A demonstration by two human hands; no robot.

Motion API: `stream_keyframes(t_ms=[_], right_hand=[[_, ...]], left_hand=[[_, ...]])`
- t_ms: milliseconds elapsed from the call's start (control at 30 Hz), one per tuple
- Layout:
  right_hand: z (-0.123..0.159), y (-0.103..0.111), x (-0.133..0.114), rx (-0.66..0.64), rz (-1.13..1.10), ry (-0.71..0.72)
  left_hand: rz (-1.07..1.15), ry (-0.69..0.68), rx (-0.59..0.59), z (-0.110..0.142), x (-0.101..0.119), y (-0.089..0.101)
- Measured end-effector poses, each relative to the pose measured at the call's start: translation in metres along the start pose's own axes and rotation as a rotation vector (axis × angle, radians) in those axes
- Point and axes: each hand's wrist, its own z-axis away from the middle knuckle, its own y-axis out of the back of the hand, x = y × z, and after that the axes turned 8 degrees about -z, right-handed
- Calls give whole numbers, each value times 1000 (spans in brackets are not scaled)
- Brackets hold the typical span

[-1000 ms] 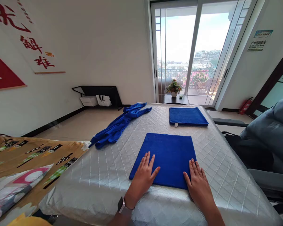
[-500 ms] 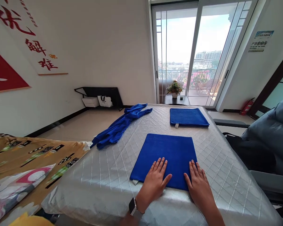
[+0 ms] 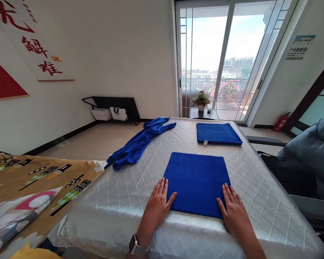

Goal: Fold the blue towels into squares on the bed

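Note:
A folded blue cloth [image 3: 197,183] lies flat and smooth on the silver quilted cover [image 3: 124,201] in front of me. My left hand [image 3: 158,199] rests flat at its left edge, fingers stretched forward, thumb out over the near left corner. Along the right edge, my right hand [image 3: 232,205] lies with its fingers extended and its thumb on the cloth. Both hands are open and grip nothing. Farther back on the right is a folded blue towel [image 3: 218,133] with a white tag. To the left, a crumpled blue cloth [image 3: 140,144] stretches along the cover's edge.
A tan patterned sheet [image 3: 56,172] with a printed pillow [image 3: 18,212] is at the left. A grey chair [image 3: 310,154] with a dark bag stands close to the right edge. Beyond the far edge are a potted plant [image 3: 201,100] and sliding glass doors.
My left hand has moved left, from on top of the cloth to its left edge. The right hand stays at the right edge. The view has shifted slightly.

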Motion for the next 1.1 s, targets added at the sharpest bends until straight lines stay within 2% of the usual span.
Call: stream_keyframes(t_ms=[200,400,567,700,767,833,900,1000,1033,1100], right_hand=[[-2,4,0,21,54,61],[-28,16,-10,-18,16,50],[-34,4,-7,-43,16,-16],[-30,-2,-2,-44,21,4],[-29,-2,-1,-41,14,7],[-29,-2,-1,-37,9,4],[-29,-2,-1,-35,9,3],[-28,-1,-1,-46,27,13],[-27,0,-1,-57,35,20],[-26,2,-1,-72,47,25]], left_hand=[[25,-1,5,1,0,5],[33,13,-4,1,1,6],[28,22,25,2,0,6],[-16,62,75,-1,7,15],[-44,82,92,-6,21,23],[-48,38,84,-14,45,32],[-10,-124,56,-24,78,39],[92,-478,1,-47,130,38],[117,-562,-20,-57,145,35],[140,-645,-62,-76,168,25]])
